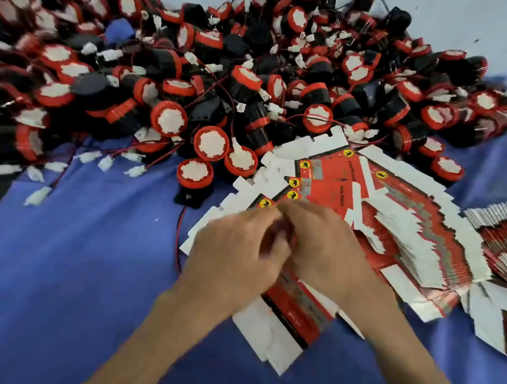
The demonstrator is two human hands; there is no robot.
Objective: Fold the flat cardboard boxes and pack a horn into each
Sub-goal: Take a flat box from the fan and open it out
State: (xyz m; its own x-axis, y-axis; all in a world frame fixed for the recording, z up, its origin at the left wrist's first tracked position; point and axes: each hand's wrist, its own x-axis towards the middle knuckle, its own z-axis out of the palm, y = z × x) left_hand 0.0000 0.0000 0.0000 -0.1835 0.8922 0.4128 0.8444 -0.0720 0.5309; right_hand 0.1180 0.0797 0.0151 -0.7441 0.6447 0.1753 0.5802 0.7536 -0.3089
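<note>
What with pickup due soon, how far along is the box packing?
Done: no folded box or packed horn shows. In hand: the left hand and right hand meet over one flat red-and-white cardboard box; blur hides their grip. To do: the fanned stack of flat boxes and the big pile of red-and-black round horns.

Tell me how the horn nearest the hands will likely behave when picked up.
The horn looks rigid, a black body under a red cap, so it should not flex. Its thin wire trails on the cloth and would probably dangle or snag. Being round, it may roll if laid sideways.
</note>
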